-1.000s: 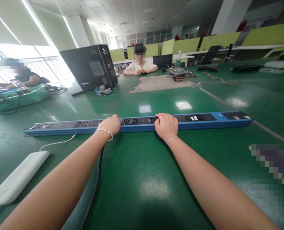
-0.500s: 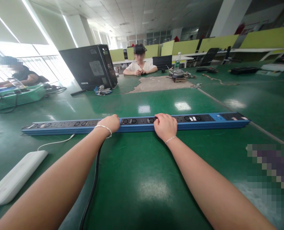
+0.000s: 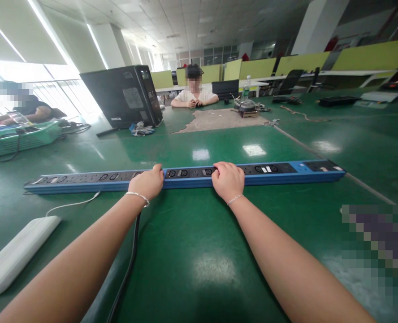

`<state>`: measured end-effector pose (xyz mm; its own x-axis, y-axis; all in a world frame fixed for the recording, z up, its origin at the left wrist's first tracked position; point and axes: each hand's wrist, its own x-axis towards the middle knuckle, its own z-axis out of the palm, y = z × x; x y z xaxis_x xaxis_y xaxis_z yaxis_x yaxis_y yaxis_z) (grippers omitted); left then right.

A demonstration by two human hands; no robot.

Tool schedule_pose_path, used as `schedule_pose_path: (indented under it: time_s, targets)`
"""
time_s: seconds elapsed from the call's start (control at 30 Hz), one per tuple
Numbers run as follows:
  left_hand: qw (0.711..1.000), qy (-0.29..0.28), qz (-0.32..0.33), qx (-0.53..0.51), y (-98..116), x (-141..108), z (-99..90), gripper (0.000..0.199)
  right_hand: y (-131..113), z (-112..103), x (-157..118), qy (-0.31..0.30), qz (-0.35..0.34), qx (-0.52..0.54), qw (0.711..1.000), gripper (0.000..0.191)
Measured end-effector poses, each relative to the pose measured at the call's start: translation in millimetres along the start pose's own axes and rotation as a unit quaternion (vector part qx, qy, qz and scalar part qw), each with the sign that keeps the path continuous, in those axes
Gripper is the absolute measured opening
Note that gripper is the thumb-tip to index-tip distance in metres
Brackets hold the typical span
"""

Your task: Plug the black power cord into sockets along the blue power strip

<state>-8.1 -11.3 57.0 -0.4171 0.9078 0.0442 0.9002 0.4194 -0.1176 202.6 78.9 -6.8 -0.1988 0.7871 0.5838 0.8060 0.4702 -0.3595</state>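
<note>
A long blue power strip (image 3: 187, 183) with black sockets along its top lies crosswise on the green table (image 3: 188, 237). Left of its middle, my left hand (image 3: 147, 183) is closed over the strip, the fingers curled down behind the far edge. Right of the middle, my right hand (image 3: 228, 179) grips it the same way. Most fingertips of both hands are hidden. From beneath my left wrist a black cable (image 3: 131, 264) runs down toward the near edge of the view.
At left lies a white power bank (image 3: 20, 253) with a short white cable. Behind it are a green basket (image 3: 39, 137), a black computer case (image 3: 118, 96) and gloves (image 3: 141, 129). A person (image 3: 194, 92) sits opposite, another (image 3: 24, 105) at far left. A bottle (image 3: 246, 88) stands farther back.
The whole scene has shifted slightly left and down in view, as the camera has moved a little. Both hands keep their hold on the power strip.
</note>
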Motion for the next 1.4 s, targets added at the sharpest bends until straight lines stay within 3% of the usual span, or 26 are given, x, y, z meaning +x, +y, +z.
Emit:
schedule_pose_path:
  time_s: [0.3, 0.6, 0.7, 0.77, 0.8, 0.87, 0.97, 1.1, 1.27, 1.4]
  targets:
    - [0.997, 0.042, -0.035, -0.061, -7, -15, -5.0, 0.047, -1, -1, 0, 0.003, 0.001, 0.010, 1.000, 0.031]
    - [0.989, 0.075, -0.080, -0.097, -2, -19, 5.0, 0.048, -1, -1, 0, -0.005, 0.005, 0.004, 1.000, 0.031]
    - [0.982, 0.108, -0.107, -0.115, -5, -22, -10.4, 0.047, -1, -1, 0, 0.000, 0.005, 0.007, 1.000, 0.030]
    - [0.965, 0.176, -0.130, -0.143, -10, -23, -30.3, 0.047, -1, 0, 0, 0.000, 0.003, 0.008, 1.000, 0.030]
    - [0.956, 0.215, -0.128, -0.155, -12, -23, -41.2, 0.046, -1, 0, 0, -0.001, 0.004, 0.008, 1.000, 0.031]
    - [0.948, 0.234, -0.101, -0.191, -14, -23, -60.3, 0.042, -1, -1, 0, -0.002, 0.006, 0.006, 1.000, 0.031]
    - [0.957, 0.148, -0.047, -0.244, -7, -22, -71.5, 0.037, -1, 0, 0, 0.003, 0.008, 0.008, 1.000, 0.031]
    - [0.962, 0.040, 0.003, -0.272, 16, -17, -56.7, 0.042, 0, 1, 0, 0.009, 0.004, 0.014, 1.000, 0.030]
    - [0.955, -0.002, 0.031, -0.295, 47, -1, -35.1, 0.040, 0, 0, 0, 0.010, 0.006, 0.015, 1.000, 0.031]
    - [0.964, 0.000, 0.025, -0.264, 64, 9, -28.6, 0.035, -1, -1, 0, 0.002, 0.009, 0.011, 1.000, 0.031]
